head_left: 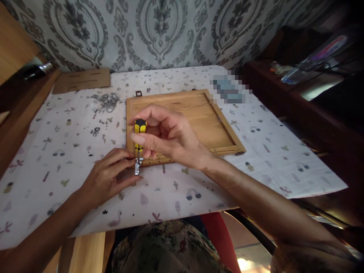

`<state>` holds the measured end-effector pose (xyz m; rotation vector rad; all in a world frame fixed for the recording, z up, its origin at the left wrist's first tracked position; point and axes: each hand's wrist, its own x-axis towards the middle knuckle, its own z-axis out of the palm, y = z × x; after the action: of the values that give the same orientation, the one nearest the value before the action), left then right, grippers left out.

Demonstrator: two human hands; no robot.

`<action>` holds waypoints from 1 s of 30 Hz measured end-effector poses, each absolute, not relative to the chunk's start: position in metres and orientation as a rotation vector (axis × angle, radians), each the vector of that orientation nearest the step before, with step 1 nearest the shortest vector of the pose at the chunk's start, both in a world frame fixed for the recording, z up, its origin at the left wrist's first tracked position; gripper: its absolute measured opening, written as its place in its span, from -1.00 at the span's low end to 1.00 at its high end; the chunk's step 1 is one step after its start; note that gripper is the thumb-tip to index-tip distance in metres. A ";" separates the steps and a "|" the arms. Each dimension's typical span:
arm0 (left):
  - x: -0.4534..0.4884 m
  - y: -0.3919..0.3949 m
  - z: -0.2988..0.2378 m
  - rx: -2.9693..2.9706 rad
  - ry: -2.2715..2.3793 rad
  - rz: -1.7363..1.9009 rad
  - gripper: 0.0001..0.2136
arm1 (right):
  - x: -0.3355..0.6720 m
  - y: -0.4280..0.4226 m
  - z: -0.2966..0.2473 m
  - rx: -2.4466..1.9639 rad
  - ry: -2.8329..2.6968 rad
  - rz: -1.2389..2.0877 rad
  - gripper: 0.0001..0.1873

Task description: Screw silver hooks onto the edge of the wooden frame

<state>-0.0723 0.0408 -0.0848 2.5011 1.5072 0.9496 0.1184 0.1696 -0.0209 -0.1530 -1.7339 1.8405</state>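
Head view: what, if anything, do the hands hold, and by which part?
The right hand holds a screwdriver by its yellow-black handle; the left hand is beside the metal fitting, its grip unclear.

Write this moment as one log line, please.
right hand: holding yellow-black screwdriver; left hand: at metal fitting; wooden panel: on patterned cloth; loose metal parts: left of panel

No legible text; bottle label (331, 48) too blurred

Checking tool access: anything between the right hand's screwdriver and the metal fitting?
Nothing visible: the screwdriver in the right hand reaches down to the metal fitting; the left hand flanks it, not in between.
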 end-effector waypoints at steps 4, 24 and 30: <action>-0.072 0.041 -0.084 2.485 1.502 0.954 -0.79 | 0.120 0.171 -0.022 -0.157 -1.758 1.865 -0.70; -0.072 0.041 -0.086 2.486 1.519 0.993 -0.78 | 0.112 0.167 -0.027 -0.100 -1.657 1.874 -0.62; -0.074 0.040 -0.089 2.459 1.503 0.979 -0.77 | 0.118 0.168 -0.023 -0.212 -1.491 1.620 -0.66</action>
<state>-0.0743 0.0403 -0.0887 2.4595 1.5026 0.9794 0.1183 0.1685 -0.0235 -0.2121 -1.4908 1.6199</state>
